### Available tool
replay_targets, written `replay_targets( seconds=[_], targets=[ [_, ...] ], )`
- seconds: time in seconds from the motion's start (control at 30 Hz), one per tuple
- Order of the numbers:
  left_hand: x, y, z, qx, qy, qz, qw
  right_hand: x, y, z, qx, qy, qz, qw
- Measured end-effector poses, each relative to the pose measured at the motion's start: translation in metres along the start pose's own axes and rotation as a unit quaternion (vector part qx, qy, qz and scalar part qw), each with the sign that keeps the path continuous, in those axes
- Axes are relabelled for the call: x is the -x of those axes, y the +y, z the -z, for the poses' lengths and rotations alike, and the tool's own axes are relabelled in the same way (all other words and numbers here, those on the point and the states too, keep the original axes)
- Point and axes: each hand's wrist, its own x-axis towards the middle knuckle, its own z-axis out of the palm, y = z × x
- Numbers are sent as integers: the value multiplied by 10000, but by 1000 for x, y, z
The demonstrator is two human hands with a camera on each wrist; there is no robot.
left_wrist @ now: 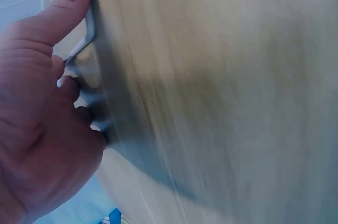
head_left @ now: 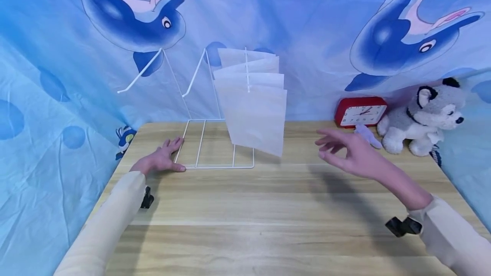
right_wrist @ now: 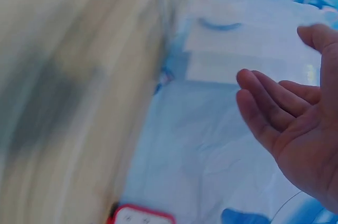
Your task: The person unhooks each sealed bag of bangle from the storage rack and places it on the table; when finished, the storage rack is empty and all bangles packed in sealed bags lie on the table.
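Note:
A white wire rack [head_left: 197, 144] stands on the table, with slanted wire arms rising from its back. Several white sheets [head_left: 255, 110] hang at its rightmost arm and cover part of the base. My left hand [head_left: 163, 156] holds the left end of the base, its thumb at the front corner. In the left wrist view the thumb [left_wrist: 66, 10] lies along the wire and the other fingers curl beside it. My right hand [head_left: 354, 152] is raised over the table to the right of the sheets, fingers loosely bent and holding nothing.
A red alarm clock [head_left: 361, 112] stands at the back right beside a grey and white plush dog [head_left: 422, 116]. A small purple object [head_left: 367, 135] lies before the clock. Blue cloth with dolphin pictures [head_left: 307, 33] hangs behind the wooden table [head_left: 245, 208].

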Motion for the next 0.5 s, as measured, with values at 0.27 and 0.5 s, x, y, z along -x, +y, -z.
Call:
replay_targets(
  seconds=[0.27,0.5],
  targets=[
    [2,7,5,-156,-129,262,9995,-55,-37,-3,-1351,1231,10,9832],
    [4,8,3,-186,-200,435,9987,-93,-50,-11,-1906,1597,42,9686]
  ],
)
